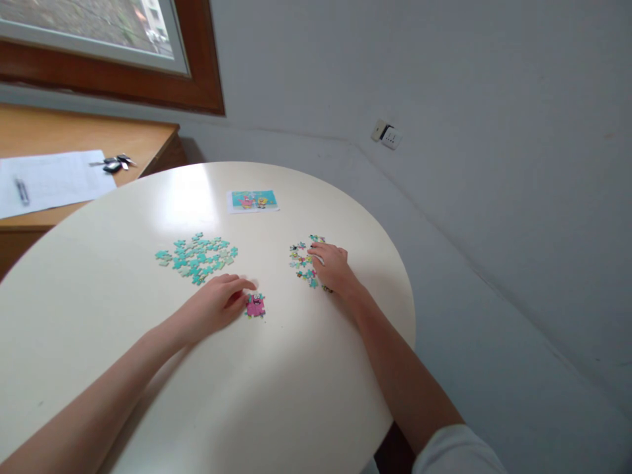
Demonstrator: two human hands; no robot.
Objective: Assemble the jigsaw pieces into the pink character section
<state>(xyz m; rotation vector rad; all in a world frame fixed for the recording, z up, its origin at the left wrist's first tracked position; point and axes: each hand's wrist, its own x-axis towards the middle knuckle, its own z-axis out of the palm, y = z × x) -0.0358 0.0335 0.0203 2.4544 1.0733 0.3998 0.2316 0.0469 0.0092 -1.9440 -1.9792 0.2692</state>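
Note:
On a round cream table (148,395), my left hand (217,304) lies with its fingers curled, the fingertips touching a small joined pink puzzle cluster (255,305). My right hand (333,266) rests palm down over a pile of mixed-colour puzzle pieces (302,260), fingers stretched toward the pieces. A separate pile of teal puzzle pieces (196,257) lies beyond my left hand. A small reference picture (253,200) with cartoon figures lies farther back on the table.
A wooden desk (148,141) stands at the back left with a sheet of paper (49,181), a pen (22,191) and keys (116,162). A window (99,33) sits above it. A wall socket (388,135) is on the grey wall to the right.

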